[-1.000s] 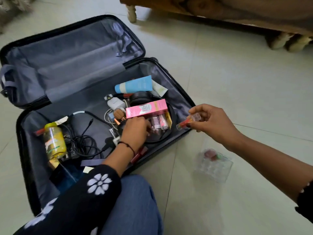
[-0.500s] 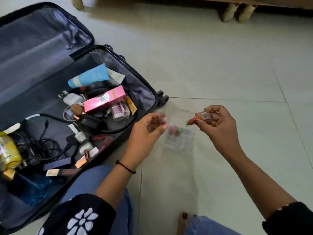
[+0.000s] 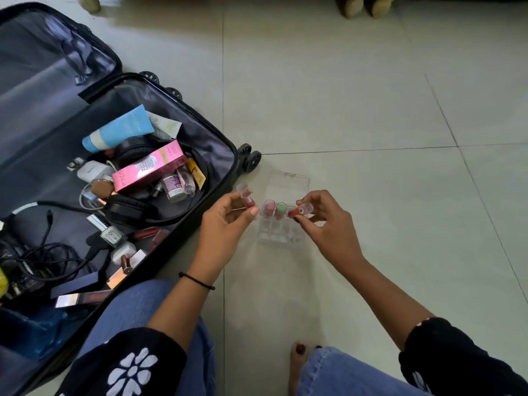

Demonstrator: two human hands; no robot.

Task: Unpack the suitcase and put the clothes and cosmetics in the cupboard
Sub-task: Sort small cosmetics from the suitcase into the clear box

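While over the clear organizer (image 3: 285, 224), two hands, each with one lipstick.

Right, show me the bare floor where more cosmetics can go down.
Free: the tiles right of the suitcase and beyond the clear organiser, and right of the right hand. Crowded: the suitcase's near half, with boxes, tubes, cables.
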